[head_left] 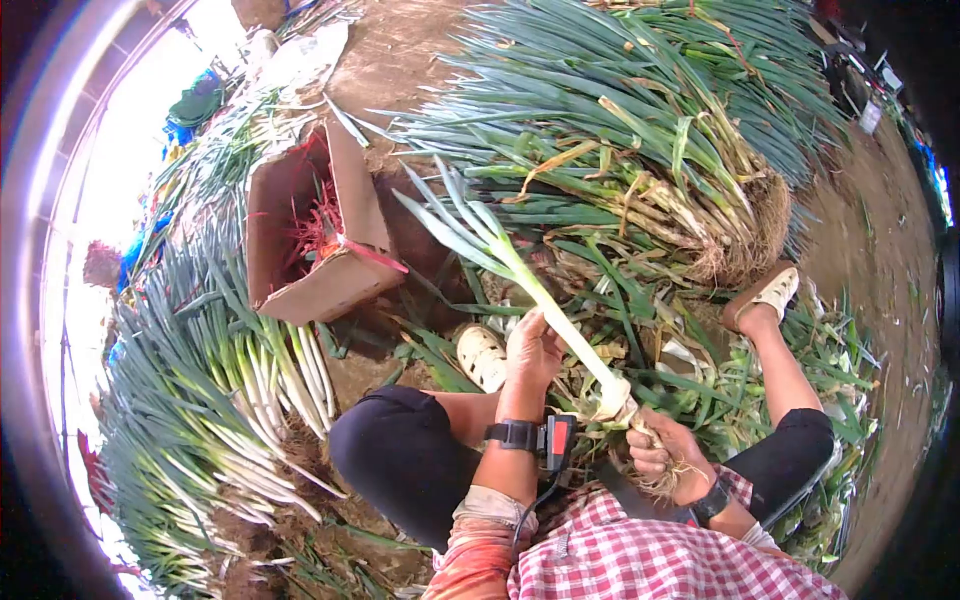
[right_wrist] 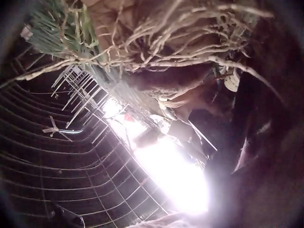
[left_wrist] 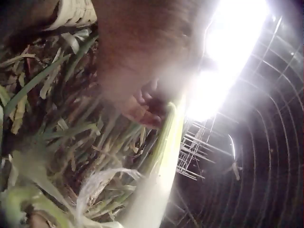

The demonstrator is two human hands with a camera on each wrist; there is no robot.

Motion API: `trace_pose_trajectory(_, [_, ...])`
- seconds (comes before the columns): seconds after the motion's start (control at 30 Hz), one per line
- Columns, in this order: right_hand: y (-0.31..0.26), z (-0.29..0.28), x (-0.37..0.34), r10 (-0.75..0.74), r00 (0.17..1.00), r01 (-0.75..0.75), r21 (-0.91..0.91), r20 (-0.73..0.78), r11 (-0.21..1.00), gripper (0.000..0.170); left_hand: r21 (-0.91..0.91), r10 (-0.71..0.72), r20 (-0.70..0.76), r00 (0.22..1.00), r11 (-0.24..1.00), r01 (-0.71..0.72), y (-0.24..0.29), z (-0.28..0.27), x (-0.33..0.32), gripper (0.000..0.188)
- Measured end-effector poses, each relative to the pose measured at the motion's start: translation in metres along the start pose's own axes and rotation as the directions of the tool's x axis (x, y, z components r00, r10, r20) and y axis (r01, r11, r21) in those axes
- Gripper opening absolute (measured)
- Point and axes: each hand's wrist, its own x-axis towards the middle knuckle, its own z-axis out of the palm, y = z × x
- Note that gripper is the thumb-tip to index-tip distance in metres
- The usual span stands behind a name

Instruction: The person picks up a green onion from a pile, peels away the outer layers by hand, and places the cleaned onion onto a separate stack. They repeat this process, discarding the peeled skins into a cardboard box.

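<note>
One green onion (head_left: 565,328) lies slantwise in front of the person, its leaves up and left and its roots at the lower right. The left hand (head_left: 533,350) holds it midway along the stalk; in the left wrist view that hand's curled fingers (left_wrist: 145,107) touch the pale stalk (left_wrist: 159,180). At the root end, the right hand (head_left: 672,456) grips the onion with curled fingers, beside loosened outer skin (head_left: 617,400). Thin roots (right_wrist: 190,59) cross the top of the right wrist view, in front of the right hand, which is partly hidden.
A cardboard box (head_left: 345,285) with red ties stands left of centre. Untrimmed onions (head_left: 720,190) are heaped at the upper right. White-stemmed onions (head_left: 265,390) lie at the left. Leaf scraps (head_left: 700,390) cover the ground between the legs, near two shoes (head_left: 481,358).
</note>
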Motion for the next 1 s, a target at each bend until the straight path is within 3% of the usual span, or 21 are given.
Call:
trace_pose_trajectory(0.1, [-0.003,-0.014,0.002,-0.036,0.998,0.034,0.037,0.056,0.999,0.025,0.424,-0.114,-0.027,0.993,0.898,0.114,-0.015,-0.002,-0.006,0.016])
trace_pose_trajectory(0.13, [-0.004,-0.02,0.003,-0.047,0.996,0.044,0.044,0.07,0.998,0.026,0.693,-0.198,0.023,0.98,0.709,0.127,-0.029,-0.023,0.0,0.019])
trace_pose_trajectory(0.17, [-0.01,-0.013,0.005,-0.083,0.994,0.081,0.027,0.078,0.996,0.027,0.953,-0.245,0.064,0.968,0.303,0.013,-0.038,-0.022,-0.006,0.019])
trace_pose_trajectory(0.2, [-0.014,-0.011,0.006,-0.108,0.99,0.105,0.035,0.093,0.994,0.025,0.976,-0.316,0.087,0.945,-0.165,-0.145,-0.051,-0.02,-0.014,0.02])
trace_pose_trajectory(0.23, [-0.019,-0.01,0.008,-0.124,0.986,0.119,0.045,0.112,0.992,0.024,0.975,-0.352,0.093,0.931,-0.156,-0.156,-0.069,-0.027,-0.022,0.02])
trace_pose_trajectory(0.27, [-0.024,-0.007,0.012,-0.143,0.981,0.138,0.044,0.13,0.989,0.022,0.951,-0.566,0.15,0.811,0.307,0.038,-0.088,-0.037,-0.029,0.018])
trace_pose_trajectory(0.3, [-0.027,-0.006,0.015,-0.164,0.978,0.161,0.033,0.132,0.986,0.02,0.705,-0.695,0.291,0.658,0.621,0.343,-0.098,-0.038,-0.036,0.016])
trace_pose_trajectory(0.33, [-0.027,-0.008,0.018,-0.197,0.973,0.2,-0.012,0.122,0.98,0.019,0.814,-0.598,0.546,0.587,0.543,-0.205,-0.1,-0.042,-0.037,0.014])
trace_pose_trajectory(0.4, [-0.029,-0.01,0.022,-0.249,0.964,0.258,-0.088,0.094,0.962,0.019,0.712,-0.679,0.105,0.726,0.561,0.422,-0.094,-0.053,-0.031,0.016])
trace_pose_trajectory(0.43, [-0.03,-0.01,0.022,-0.269,0.96,0.277,-0.119,0.078,0.954,0.02,0.711,-0.685,0.105,0.721,0.558,0.427,-0.081,-0.061,-0.024,0.016])
trace_pose_trajectory(0.5, [-0.032,-0.002,0.019,-0.338,0.941,0.324,-0.309,0.008,0.894,0.023,0.999,-0.13,-0.03,0.991,0.02,0.033,-0.043,-0.064,0.0,0.021])
trace_pose_trajectory(0.53, [-0.032,-0.003,0.02,-0.361,0.932,0.323,-0.394,-0.024,0.861,0.024,0.938,0.173,0.09,0.981,-0.345,-0.025,-0.032,-0.061,0.011,0.024])
trace_pose_trajectory(0.57, [-0.029,-0.004,0.021,-0.383,0.921,0.304,-0.498,-0.062,0.812,0.025,0.905,0.203,-0.003,0.979,0.417,-0.084,-0.026,-0.05,0.014,0.025])
trace_pose_trajectory(0.6, [-0.024,-0.007,0.022,-0.398,0.914,0.282,-0.573,-0.085,0.77,0.025,0.339,0.154,-0.099,0.983,0.934,-0.113,-0.02,-0.032,0.011,0.026])
trace_pose_trajectory(0.67, [-0.013,-0.016,0.033,-0.465,0.883,0.285,-0.715,-0.063,0.638,0.025,0.025,-0.086,0.071,0.994,0.996,0.084,-0.003,0.027,-0.011,0.035])
trace_pose_trajectory(0.73, [-0.002,-0.027,0.045,-0.548,0.836,0.296,-0.838,-0.004,0.458,0.024,0.022,-0.048,-0.088,0.995,0.999,0.05,-0.008,0.025,-0.007,0.03])
trace_pose_trajectory(0.8, [-0.009,-0.02,0.047,-0.819,0.437,0.273,-0.923,0.371,-0.271,0.02,-0.111,-0.042,0.063,0.997,0.993,0.049,-0.008,-0.008,0.011,0.026])
trace_pose_trajectory(0.83, [-0.016,-0.022,0.045,-0.866,0.46,0.295,-0.954,0.198,-0.062,0.018,-0.124,-0.031,-0.071,0.997,0.992,0.022,-0.008,-0.01,0.014,0.026])
trace_pose_trajectory(0.87, [-0.026,-0.021,0.043,-0.917,0.321,0.288,-0.947,0.236,-0.143,0.019,-0.114,0.003,-0.1,0.995,0.993,-0.014,-0.005,-0.004,0.01,0.026])
trace_pose_trajectory(0.93, [-0.05,-0.018,0.038,-0.887,0.315,0.142,-0.941,0.338,-0.308,0.017,-0.17,-0.008,-0.115,0.993,0.985,-0.012,-0.001,0.002,0.01,0.03])
trace_pose_trajectory(1.0, [-0.054,-0.031,0.065,-0.848,0.427,0.433,-0.894,0.314,-0.113,0.023,-0.18,-0.015,-0.098,0.995,0.984,-0.003,-0.003,0.004,0.007,0.032])
